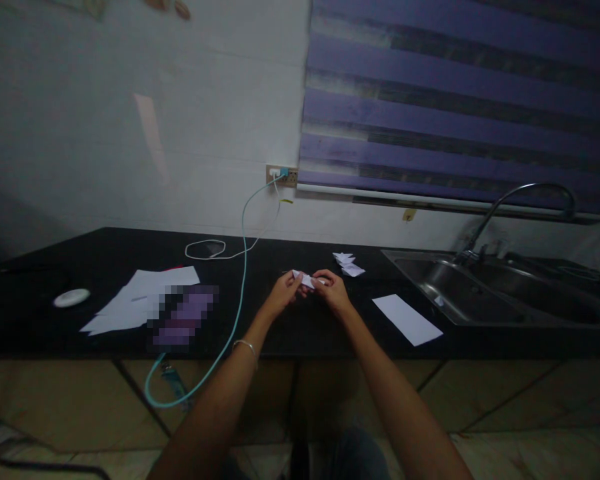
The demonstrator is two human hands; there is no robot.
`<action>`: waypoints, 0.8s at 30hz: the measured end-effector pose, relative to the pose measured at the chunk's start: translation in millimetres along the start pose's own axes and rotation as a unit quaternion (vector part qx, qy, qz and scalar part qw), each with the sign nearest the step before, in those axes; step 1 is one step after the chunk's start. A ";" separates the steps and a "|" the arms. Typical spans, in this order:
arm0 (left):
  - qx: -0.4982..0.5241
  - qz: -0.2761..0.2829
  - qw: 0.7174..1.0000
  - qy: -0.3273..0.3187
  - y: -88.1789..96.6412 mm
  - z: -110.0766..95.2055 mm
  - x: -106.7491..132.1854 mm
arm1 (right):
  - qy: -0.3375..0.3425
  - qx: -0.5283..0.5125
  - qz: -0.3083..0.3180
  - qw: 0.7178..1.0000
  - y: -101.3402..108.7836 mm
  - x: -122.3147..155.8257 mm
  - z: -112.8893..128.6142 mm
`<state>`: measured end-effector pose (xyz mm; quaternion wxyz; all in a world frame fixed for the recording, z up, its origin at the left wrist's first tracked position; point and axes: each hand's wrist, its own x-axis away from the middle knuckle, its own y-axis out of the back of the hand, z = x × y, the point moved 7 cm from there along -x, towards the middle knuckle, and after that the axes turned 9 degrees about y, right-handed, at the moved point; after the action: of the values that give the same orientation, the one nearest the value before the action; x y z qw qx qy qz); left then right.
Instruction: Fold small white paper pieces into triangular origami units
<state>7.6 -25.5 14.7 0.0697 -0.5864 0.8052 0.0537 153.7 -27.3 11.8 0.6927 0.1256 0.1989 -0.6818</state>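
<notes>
Pinching 1 small folded white paper piece [306, 279] at opposite ends, left hand [285, 292] and right hand [333, 291] hold it over the black countertop [305, 337]. White pointed folded-paper shapes [351, 269] lie near the right hand; 1 flat white rectangular sheet [407, 320], farther right.

A striped purple roller blind [405, 113] hangs above a steel double-bowl sink [405, 260] with an arched faucet [487, 220]. From the wall outlet [293, 179], a teal cable [242, 293] droops past the front edge of the black countertop [130, 250]; a white cable [205, 258] loops on top. A round white disc [71, 298] lies far left.
</notes>
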 end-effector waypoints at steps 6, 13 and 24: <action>-0.022 -0.042 0.999 -0.027 2.8 -10.7 4.8 | 0.010 -0.003 0.048 0.999 -7.7 2.8 2.9; -0.048 -0.072 0.996 -0.033 6.0 -17.2 9.2 | -0.012 -0.021 0.072 0.997 -12.4 5.7 -1.7; 0.032 -0.017 0.999 0.012 1.3 -8.2 6.3 | -0.047 -0.028 0.067 0.996 -16.0 7.3 -3.7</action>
<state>4.1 -32.4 21.7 0.0799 -0.5978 0.7974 0.0197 137.3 -32.8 6.7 0.7485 0.0870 0.1757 -0.6335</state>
